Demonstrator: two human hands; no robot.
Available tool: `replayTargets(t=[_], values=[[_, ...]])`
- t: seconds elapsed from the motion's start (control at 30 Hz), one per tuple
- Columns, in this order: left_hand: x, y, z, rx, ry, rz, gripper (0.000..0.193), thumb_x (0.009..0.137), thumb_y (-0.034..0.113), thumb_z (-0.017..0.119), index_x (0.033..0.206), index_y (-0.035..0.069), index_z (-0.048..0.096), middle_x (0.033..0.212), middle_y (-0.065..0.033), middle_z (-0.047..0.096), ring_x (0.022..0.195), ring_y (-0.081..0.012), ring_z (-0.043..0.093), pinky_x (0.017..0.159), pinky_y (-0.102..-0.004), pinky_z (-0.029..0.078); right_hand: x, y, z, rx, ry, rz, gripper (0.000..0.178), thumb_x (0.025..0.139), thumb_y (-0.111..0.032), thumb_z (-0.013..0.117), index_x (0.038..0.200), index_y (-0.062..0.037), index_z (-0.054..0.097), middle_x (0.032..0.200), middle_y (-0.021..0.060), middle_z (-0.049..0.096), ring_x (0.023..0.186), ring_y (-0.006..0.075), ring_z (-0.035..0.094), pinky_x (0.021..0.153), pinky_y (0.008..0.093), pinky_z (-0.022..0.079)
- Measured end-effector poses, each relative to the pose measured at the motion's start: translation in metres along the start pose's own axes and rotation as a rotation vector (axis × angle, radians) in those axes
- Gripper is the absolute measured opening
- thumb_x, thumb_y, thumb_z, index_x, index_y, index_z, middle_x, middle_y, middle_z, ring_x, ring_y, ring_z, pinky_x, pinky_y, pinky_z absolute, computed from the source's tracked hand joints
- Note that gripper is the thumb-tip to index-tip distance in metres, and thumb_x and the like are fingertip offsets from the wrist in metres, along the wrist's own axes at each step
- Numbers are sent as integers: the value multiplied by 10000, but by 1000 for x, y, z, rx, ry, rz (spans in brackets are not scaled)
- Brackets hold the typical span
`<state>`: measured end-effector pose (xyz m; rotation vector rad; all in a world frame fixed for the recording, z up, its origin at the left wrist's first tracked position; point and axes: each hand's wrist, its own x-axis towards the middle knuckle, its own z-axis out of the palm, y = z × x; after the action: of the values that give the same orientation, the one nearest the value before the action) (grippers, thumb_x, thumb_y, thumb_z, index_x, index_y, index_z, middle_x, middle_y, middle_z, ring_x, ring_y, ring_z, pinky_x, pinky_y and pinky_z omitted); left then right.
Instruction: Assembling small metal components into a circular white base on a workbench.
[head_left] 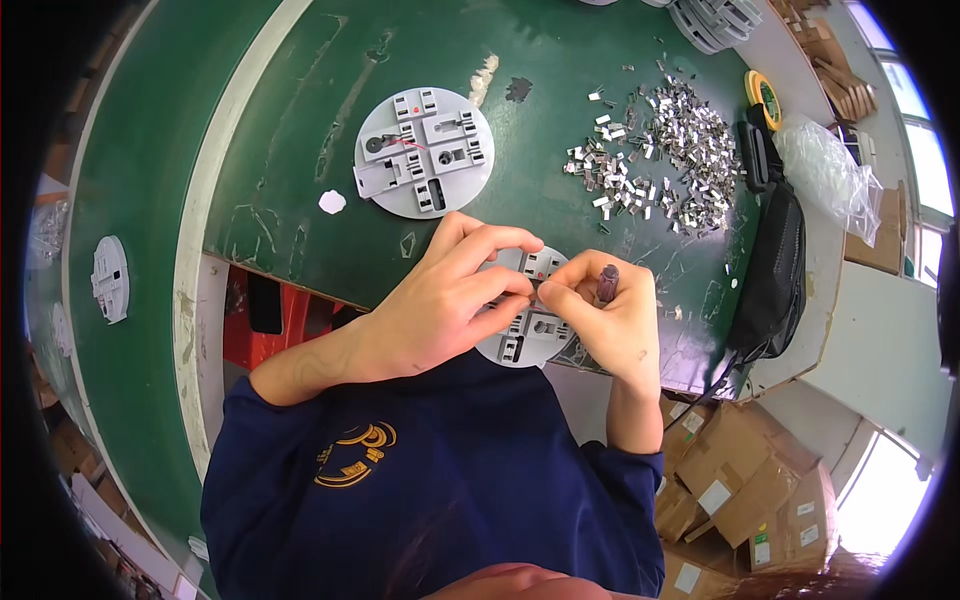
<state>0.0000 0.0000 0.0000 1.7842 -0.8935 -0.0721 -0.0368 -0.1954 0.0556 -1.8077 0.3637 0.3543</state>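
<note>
Near the bench's front edge lies a round grey plastic base with raised slots and blocks, partly covered by both hands. My left hand reaches over it from the left, fingers curled and tips pinched together near its middle; what they pinch is too small to make out. My right hand is closed at the base's right side, thumb and forefinger pressed together close to the left fingertips. A slim tool with a dark purple handle sticks up out of my right hand; its tip is hidden.
Another round grey base with a red wire lies farther off. Small metal clips are heaped to the right. Beyond them sit a tape roll, a black bag and a clear plastic bag. A red stool stands below the bench.
</note>
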Motion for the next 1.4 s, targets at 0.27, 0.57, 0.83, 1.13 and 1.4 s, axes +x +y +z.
replayTargets(t=[0.27, 0.57, 0.83, 1.13, 1.4], values=[[-1, -2, 2, -22, 13, -9, 181, 778, -1, 755, 929, 67, 684, 1289, -28, 588, 961, -220, 447, 772, -300, 421, -2, 4, -1, -20, 11, 12, 68, 815, -48, 725, 789, 5, 690, 675, -58, 620, 568, -29, 387, 482, 190, 278], [0, 0, 1, -23, 5, 3, 166, 786, 5, 751, 926, 47, 672, 1268, -48, 584, 989, -240, 456, 795, -312, 443, -1, 2, 1, -2, 24, -5, 76, 824, -47, 717, 783, 8, 685, 673, -58, 615, 574, -31, 392, 486, 189, 285], [0, 1, 0, -55, -4, -9, 147, 801, 0, 739, 917, 21, 652, 1227, -76, 572, 1032, -272, 467, 797, -317, 490, -1, -2, 0, -67, 2, -8, 68, 820, -34, 713, 780, 11, 680, 654, -56, 609, 563, -28, 404, 481, 192, 286], [-4, -2, 1, -45, 27, -6, 216, 778, -22, 745, 960, 46, 650, 1255, -59, 585, 978, -236, 478, 793, -320, 459, -8, -13, -2, -357, -26, -268, 67, 811, -17, 735, 813, 5, 673, 713, 18, 628, 540, 75, 503, 478, 244, 363], [-6, -4, -1, -18, 40, 22, 232, 783, -22, 742, 980, 38, 635, 1246, -75, 583, 1004, -251, 503, 804, -334, 472, -12, -5, 7, -584, 32, -626, 116, 792, 35, 739, 841, -17, 648, 802, 80, 650, 607, 209, 620, 507, 308, 468]])
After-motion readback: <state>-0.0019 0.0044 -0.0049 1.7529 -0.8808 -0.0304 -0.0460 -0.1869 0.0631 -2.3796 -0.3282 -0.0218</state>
